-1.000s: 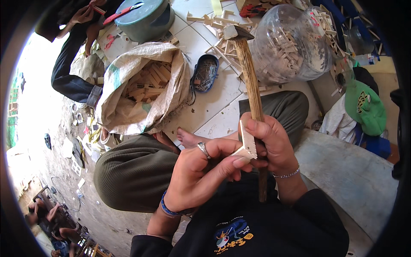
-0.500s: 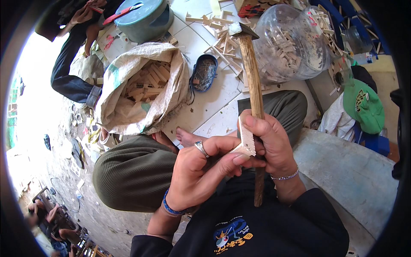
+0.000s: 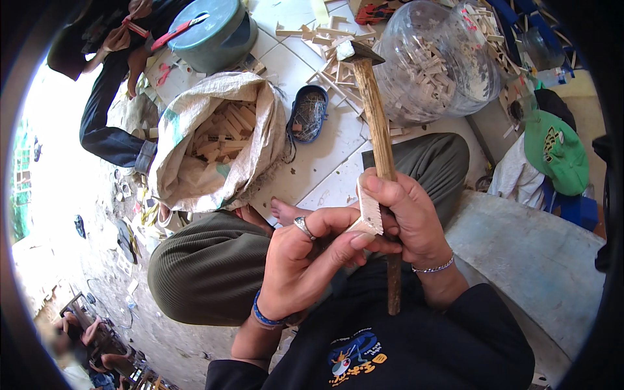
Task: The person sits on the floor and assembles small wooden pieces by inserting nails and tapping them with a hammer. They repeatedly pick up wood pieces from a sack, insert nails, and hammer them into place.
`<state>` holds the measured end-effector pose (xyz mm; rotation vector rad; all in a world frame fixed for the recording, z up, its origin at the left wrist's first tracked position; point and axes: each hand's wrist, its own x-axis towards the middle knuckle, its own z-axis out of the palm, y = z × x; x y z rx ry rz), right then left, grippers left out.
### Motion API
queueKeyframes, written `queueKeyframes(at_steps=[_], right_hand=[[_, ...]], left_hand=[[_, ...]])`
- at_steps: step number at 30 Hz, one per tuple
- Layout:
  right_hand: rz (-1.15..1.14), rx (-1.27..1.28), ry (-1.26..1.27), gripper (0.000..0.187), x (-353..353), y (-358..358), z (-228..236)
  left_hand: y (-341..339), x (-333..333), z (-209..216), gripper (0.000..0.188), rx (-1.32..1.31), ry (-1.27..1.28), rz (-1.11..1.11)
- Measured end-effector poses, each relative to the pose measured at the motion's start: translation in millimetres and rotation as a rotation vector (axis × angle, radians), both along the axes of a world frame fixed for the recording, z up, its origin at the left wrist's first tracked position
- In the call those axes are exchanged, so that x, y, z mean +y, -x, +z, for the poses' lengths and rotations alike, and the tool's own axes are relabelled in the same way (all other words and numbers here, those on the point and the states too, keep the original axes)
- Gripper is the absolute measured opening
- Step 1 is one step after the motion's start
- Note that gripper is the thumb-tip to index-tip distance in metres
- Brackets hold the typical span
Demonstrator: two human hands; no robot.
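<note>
Two small pale wooden pieces meet at a corner with a toothed edge, forming an L-shaped wooden joint (image 3: pixel 369 213) between my hands. My left hand (image 3: pixel 305 260), wearing a ring, pinches its lower arm between thumb and fingers. Around the upright arm, my right hand (image 3: pixel 416 211) is closed, its thumb on the top end. That same hand also keeps a hammer (image 3: pixel 376 117) against its palm, the wooden handle running down past the fingers and the metal head pointing away from me. Some fingertips are hidden behind the wood.
A woven sack (image 3: pixel 260 130) of wooden pieces stands beyond my left knee. Next to it lies a blue oval tray (image 3: pixel 309 114) of nails. Farther off are a lidded bucket (image 3: pixel 221 49), joined wood pieces (image 3: pixel 325 39) and a clear plastic container (image 3: pixel 396 71). Another person's hand (image 3: pixel 117 39) shows far left.
My hands keep the same hold on the wooden joint and hammer. The whole view has shifted slightly, and the joint has tilted only a little, if at all.
</note>
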<state>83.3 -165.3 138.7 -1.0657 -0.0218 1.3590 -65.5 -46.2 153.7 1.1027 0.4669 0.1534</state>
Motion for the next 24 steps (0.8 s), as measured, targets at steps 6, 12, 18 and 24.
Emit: queueKeyframes(at_steps=[6,12,18,24], right_hand=[[0.009,0.018,-0.004,0.032,2.1,-3.1,-3.6],[-0.041,-0.014,-0.004,0.033,1.0,0.5,-8.5],[-0.08,-0.301,0.099,0.035,-24.9,-9.7,-32.5],[-0.027,-1.252,0.499,0.04,-77.0,-18.6,-92.1]], left_hand=[[-4.7,-2.0,-1.3,0.022,-0.014,0.061,0.031],[-2.1,-0.7,-15.3,0.022,-0.023,-0.024,0.037],[-2.2,2.9,-39.7,0.02,-0.313,0.176,0.193],[-8.8,1.3,-44.5,0.025,-0.365,0.478,0.195]])
